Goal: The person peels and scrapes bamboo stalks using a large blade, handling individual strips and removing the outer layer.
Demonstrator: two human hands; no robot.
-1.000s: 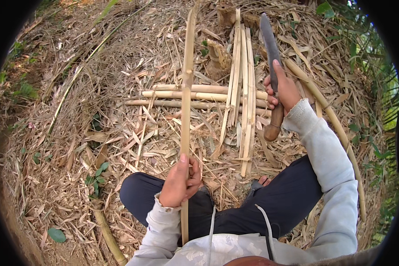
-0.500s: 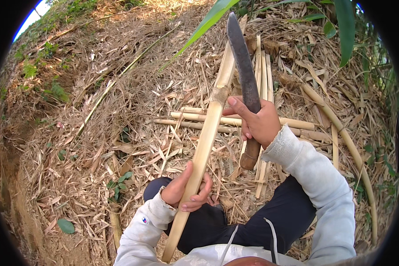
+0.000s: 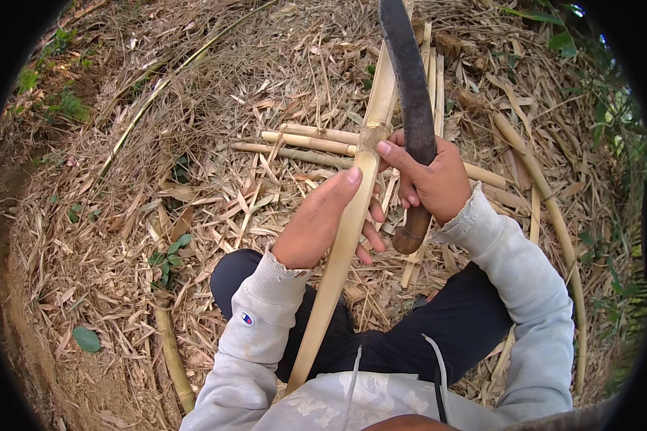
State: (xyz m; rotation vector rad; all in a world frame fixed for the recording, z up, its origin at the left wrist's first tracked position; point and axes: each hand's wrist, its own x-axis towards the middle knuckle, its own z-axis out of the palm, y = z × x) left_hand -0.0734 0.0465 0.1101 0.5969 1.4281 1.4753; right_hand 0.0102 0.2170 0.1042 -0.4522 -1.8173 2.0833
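Note:
A long split bamboo strip [image 3: 343, 237] slants from my lap up past the top edge, its pale side up and a node partway along. My left hand [image 3: 323, 219] is round it, thumb on the upper face and loosely spread fingertips showing on the far side. In my right hand [image 3: 438, 176] is a machete [image 3: 408, 86], its dark blade pointing away and its wooden handle end below the palm. That hand's thumb and forefinger reach the strip's edge just below the node.
Beneath the strip, several bamboo pieces [image 3: 309, 141] lie crosswise on dry leaf litter. Thin split strips [image 3: 438, 93] lie behind the machete. At right a long bent pole [image 3: 553, 208] curves along the ground; a bamboo stalk [image 3: 171, 352] lies at left.
My left hand has slid up the strip toward the node, and its fingers have loosened. My right thumb and forefinger now meet the strip. The view has shifted slightly.

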